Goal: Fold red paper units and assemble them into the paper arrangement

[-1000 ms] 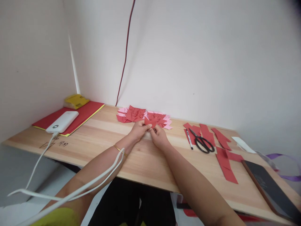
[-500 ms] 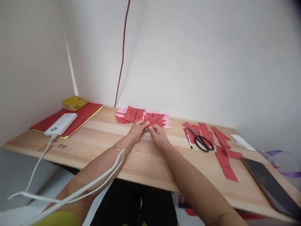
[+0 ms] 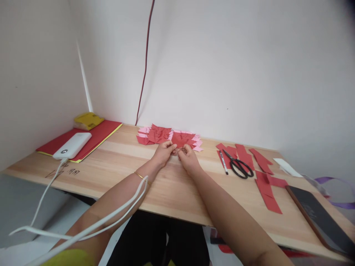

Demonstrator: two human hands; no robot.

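Note:
Side by side above the wooden table, my left hand (image 3: 164, 152) and my right hand (image 3: 188, 157) have their fingers pinched together. Both are closed on a small piece of red paper (image 3: 179, 140), most of it covered by the fingers and hard to tell from the red paper behind. Just beyond the hands lies a pile of pointed red paper pieces (image 3: 159, 133) and pink paper pieces (image 3: 197, 141), spread along the back of the table.
On the right are black-handled scissors (image 3: 240, 168), a pen (image 3: 223, 162), red paper strips (image 3: 269, 195) and a phone (image 3: 318, 218). A white power bank (image 3: 73, 145) rests on red sheets (image 3: 104, 133) at left, beside a yellow packet (image 3: 88, 120). A white cable (image 3: 111, 214) crosses my left forearm.
My fingers have shifted slightly over the red paper, and less of it shows between them. The right fingers have curled in more. The things on the table have stayed put.

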